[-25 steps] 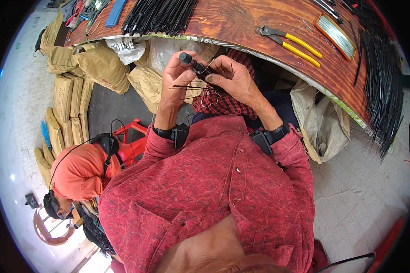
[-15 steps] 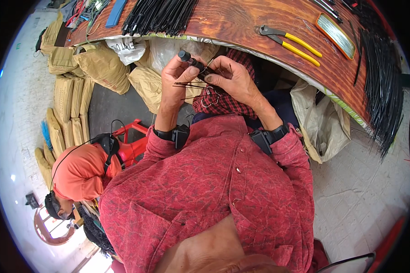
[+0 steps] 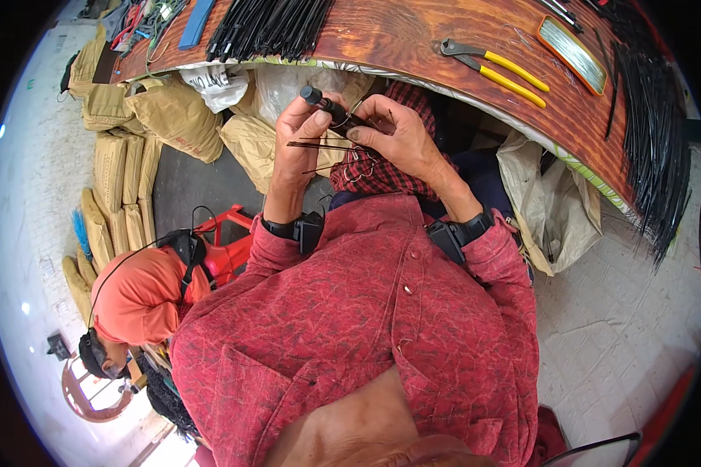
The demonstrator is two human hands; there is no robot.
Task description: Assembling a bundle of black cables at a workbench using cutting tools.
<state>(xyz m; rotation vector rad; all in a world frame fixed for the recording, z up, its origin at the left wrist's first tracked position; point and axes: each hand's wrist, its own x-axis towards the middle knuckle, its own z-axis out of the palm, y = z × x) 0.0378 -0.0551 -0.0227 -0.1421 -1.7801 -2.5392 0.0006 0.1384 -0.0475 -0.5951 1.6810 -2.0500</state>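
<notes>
My left hand [image 3: 300, 144] grips a short black rod-shaped tool [image 3: 325, 107] whose rounded end points up and left. My right hand [image 3: 397, 136] is closed on the other end of the same black tool, and thin dark wires [image 3: 319, 145] run sideways between the fingers of both hands. Both hands are raised together in front of my chest, just below the near edge of the wooden workbench [image 3: 397, 43]. A black band sits on each wrist.
Yellow-handled pliers [image 3: 494, 68], a flat orange-rimmed case [image 3: 572, 43] and bundles of black strips [image 3: 269, 27] lie on the bench; more black strips [image 3: 654, 132] hang at the right. Tan sacks [image 3: 167, 117] are stacked on the left. A person in orange [image 3: 144, 296] crouches by a red frame.
Both hands have risen slightly toward the bench edge with the black tool, and its rounded end has tipped a little higher. The person in orange has stayed put.
</notes>
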